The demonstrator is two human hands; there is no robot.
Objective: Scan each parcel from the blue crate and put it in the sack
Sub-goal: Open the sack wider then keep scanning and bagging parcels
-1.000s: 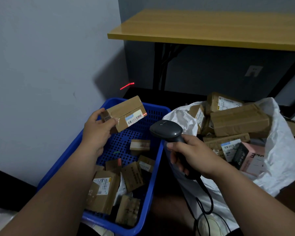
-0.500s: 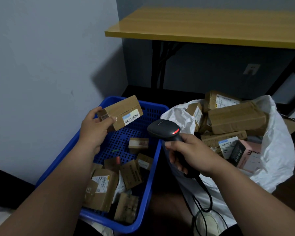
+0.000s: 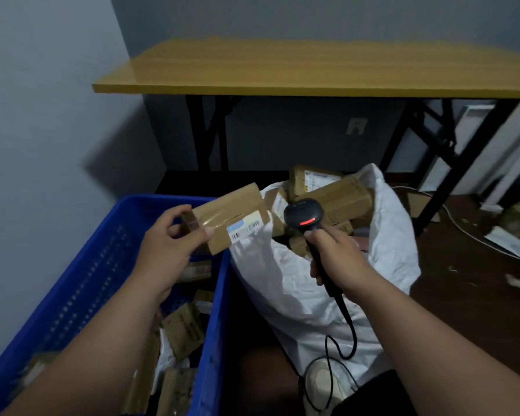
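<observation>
The left hand has its grip closed on one end of a brown cardboard parcel: the thumb lies on the top face and the fingers curl around the end. The parcel reaches away from this grip toward the right, over the rim of the blue crate and up to the near edge of the white sack. Its white label with a barcode faces up, at the end far from the grip.

The right hand has its grip closed around the handle of a black scanner. The scanner head stands above this grip, just beside the free end of the parcel, and a red light shows on it. A black cable hangs down from below the grip.

Under the left forearm, several more brown parcels lie in the crate. Beyond the right grip, the sack is open and holds other brown boxes. Farther back a yellow counter stands on black legs against the grey wall.
</observation>
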